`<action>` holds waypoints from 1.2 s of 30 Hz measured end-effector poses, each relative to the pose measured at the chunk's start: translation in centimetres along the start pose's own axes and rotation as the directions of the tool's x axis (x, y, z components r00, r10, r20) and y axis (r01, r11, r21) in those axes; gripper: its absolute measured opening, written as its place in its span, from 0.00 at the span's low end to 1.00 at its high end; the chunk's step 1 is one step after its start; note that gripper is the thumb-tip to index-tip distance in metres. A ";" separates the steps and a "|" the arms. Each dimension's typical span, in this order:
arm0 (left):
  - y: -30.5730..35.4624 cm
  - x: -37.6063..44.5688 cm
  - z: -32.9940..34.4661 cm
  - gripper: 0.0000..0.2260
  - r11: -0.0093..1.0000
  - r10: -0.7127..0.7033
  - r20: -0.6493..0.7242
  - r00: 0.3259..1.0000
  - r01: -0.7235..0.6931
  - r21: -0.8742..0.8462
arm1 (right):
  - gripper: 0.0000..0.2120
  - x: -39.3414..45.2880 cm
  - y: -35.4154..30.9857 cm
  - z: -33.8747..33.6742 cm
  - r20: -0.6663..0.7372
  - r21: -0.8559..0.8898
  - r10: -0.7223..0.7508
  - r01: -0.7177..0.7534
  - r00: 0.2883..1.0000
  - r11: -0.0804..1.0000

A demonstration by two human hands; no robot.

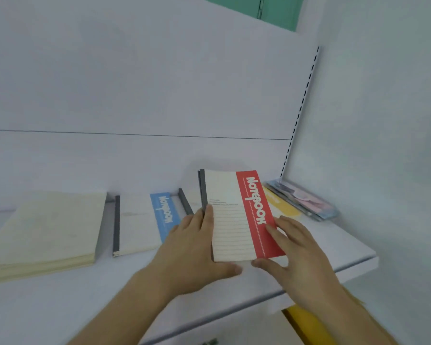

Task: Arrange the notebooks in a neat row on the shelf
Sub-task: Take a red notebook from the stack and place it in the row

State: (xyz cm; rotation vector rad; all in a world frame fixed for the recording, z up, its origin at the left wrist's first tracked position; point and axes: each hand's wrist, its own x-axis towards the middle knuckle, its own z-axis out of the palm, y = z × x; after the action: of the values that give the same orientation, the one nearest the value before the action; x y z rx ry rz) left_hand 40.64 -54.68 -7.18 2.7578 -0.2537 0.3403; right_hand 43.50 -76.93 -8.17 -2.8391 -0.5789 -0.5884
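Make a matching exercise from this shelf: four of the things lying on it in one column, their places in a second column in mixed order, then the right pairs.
Things
1. red notebook
2. blue notebook
3. cream stack
4. yellow notebook

Places
A. far left of the shelf
B. partly under the red one, on its right
C. between the left hand and the right hand
D. between the cream stack and the hands

Pairs: 1-C, 2-D, 3-A, 4-B

Red notebook (237,215) tilted above blue notebook (144,220) on shelf (334,247).
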 end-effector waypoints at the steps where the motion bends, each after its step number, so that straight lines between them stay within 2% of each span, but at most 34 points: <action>1: -0.3 0.7 0.3 0.50 0.997 -0.018 0.008 1.000 0.017 0.076 | 0.40 0.8 0.5 0.7 0.018 -0.011 -0.015 0.015 1.000 1.000; 4: -1.3 3.1 1.1 0.48 0.974 -0.079 0.002 0.997 0.077 0.215 | 0.39 3.9 1.6 2.3 0.014 0.018 -0.081 0.081 0.997 0.997; 8: -2.4 5.3 2.0 0.34 0.923 -0.108 -0.057 0.993 0.121 0.366 | 0.33 7.8 2.8 3.8 -0.070 0.073 -0.219 0.224 0.973 0.972; 12: -2.4 6.5 2.7 0.30 0.884 -0.243 -0.002 0.970 0.223 0.411 | 0.35 11.0 3.9 5.8 0.019 0.117 -0.335 0.330 0.942 0.937; 15: -2.2 7.0 3.1 0.29 0.855 -0.331 0.002 0.944 0.299 0.423 | 0.38 12.8 4.6 6.9 0.078 0.122 -0.412 0.401 0.908 0.908; 20: -1.1 7.4 3.6 0.27 0.826 -0.415 0.010 0.910 0.372 0.423 | 0.32 13.7 5.8 7.9 0.096 0.125 -0.477 0.465 0.874 0.877; 25: -1.5 7.5 2.6 0.28 0.863 -0.468 0.081 0.880 0.436 0.254 | 0.33 14.2 5.9 8.4 0.131 0.133 -0.496 0.481 0.858 0.867; 28: -1.5 7.6 1.8 0.31 0.848 -0.513 0.142 0.847 0.474 0.239 | 0.35 14.3 6.0 8.3 0.165 0.147 -0.480 0.459 0.862 0.876; 31: -1.6 7.9 1.8 0.26 0.846 -0.520 0.177 0.836 0.475 0.243 | 0.34 14.4 5.8 8.1 0.197 0.142 -0.483 0.463 0.853 0.875; 34: -1.8 8.1 1.8 0.16 0.855 -0.503 0.209 0.839 0.447 0.265 | 0.33 14.5 5.4 8.1 0.193 0.129 -0.485 0.468 0.853 0.874; 36: -1.7 8.1 1.7 0.15 0.856 -0.502 0.216 0.838 0.445 0.265 | 0.33 14.4 5.4 8.2 0.196 0.136 -0.475 0.456 0.858 0.879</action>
State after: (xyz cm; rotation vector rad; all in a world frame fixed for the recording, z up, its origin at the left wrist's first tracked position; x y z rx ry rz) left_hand 49.13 -54.82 -7.09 2.9374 0.4305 -0.1667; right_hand 60.72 -74.94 -10.12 -2.6998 -1.3254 -0.2951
